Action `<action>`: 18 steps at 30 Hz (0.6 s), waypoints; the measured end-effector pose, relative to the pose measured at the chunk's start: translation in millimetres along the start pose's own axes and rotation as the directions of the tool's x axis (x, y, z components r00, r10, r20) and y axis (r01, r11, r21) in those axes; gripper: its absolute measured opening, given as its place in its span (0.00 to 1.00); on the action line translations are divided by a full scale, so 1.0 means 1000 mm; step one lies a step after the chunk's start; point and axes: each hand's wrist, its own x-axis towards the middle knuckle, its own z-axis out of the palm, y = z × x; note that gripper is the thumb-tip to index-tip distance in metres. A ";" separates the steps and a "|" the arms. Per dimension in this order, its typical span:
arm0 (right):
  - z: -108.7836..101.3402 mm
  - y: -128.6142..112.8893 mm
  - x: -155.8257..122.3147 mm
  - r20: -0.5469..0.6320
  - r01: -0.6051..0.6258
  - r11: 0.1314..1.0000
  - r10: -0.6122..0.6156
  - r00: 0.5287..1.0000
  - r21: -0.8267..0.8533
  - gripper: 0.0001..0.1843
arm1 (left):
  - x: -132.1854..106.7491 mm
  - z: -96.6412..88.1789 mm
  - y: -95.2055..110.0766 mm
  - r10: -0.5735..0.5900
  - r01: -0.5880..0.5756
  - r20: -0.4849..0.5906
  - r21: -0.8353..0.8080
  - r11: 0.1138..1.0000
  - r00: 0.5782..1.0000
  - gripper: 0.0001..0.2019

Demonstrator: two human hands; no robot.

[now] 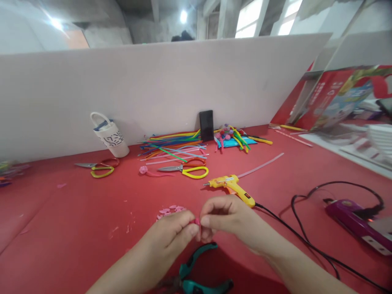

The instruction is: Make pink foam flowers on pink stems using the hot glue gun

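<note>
Between my two hands is a small pink piece (196, 221), mostly covered by fingers; its exact kind is hard to make out. My left hand (174, 232) pinches it from the left, thumb against forefinger. On the other side my right hand (225, 217) is closed, with thumb and fingertips pressed at the same piece. Small pink cut pieces (170, 210) lie in a heap just beyond my left hand. Teal-handled pliers (196, 267) rest below my hands, their jaws partly behind my left wrist.
A yellow glue gun (232, 185) with its cord lies beyond my right hand. Scissors (196, 171), more scissors (102, 169) and coloured pipe cleaners (174, 143) are farther back. A white cup (113, 139), a phone (206, 125) and a purple power strip (357, 226) stand around.
</note>
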 end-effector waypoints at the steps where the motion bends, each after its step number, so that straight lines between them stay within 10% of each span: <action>1: -0.002 -0.001 0.000 0.017 0.019 0.998 -0.020 1.000 0.061 0.08 | 0.001 -0.001 0.001 -0.017 0.017 0.004 -0.073 0.997 1.000 0.13; 5: -0.004 -0.002 0.002 0.003 0.069 0.993 -0.070 0.998 0.094 0.08 | 0.005 0.001 -0.004 -0.141 0.157 0.068 -0.440 0.884 0.988 0.14; 13: 0.003 -0.003 0.003 -0.123 0.064 0.965 -0.098 0.988 -0.256 0.05 | 0.011 0.006 -0.014 -0.200 0.192 0.031 -0.461 0.866 0.979 0.13; 18: 0.000 0.002 0.007 -0.128 0.137 0.955 -0.176 0.976 -0.265 0.03 | 0.011 0.006 -0.014 -0.233 0.209 0.065 -0.713 0.669 0.970 0.13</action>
